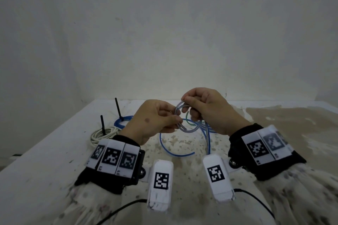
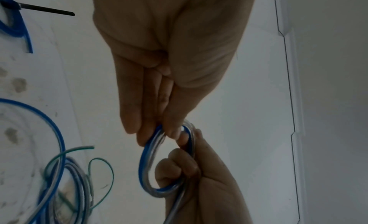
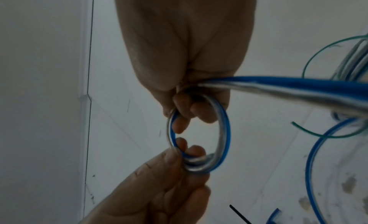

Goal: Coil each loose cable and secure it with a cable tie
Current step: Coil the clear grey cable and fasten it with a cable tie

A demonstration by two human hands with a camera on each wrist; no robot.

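Observation:
Both hands hold a small coil of blue-and-clear cable above the table. My left hand pinches the coil's near side between thumb and fingers. On the far side my right hand has its fingers curled through and around the coil. The cable's loose tail trails down onto the table in a wide arc. A thin green wire lies under the hands.
At the left lie a white coiled cable and a blue coiled cable, each with a black cable tie sticking up. The white table is stained; a wall stands close behind. Black cords run from the wrist cameras.

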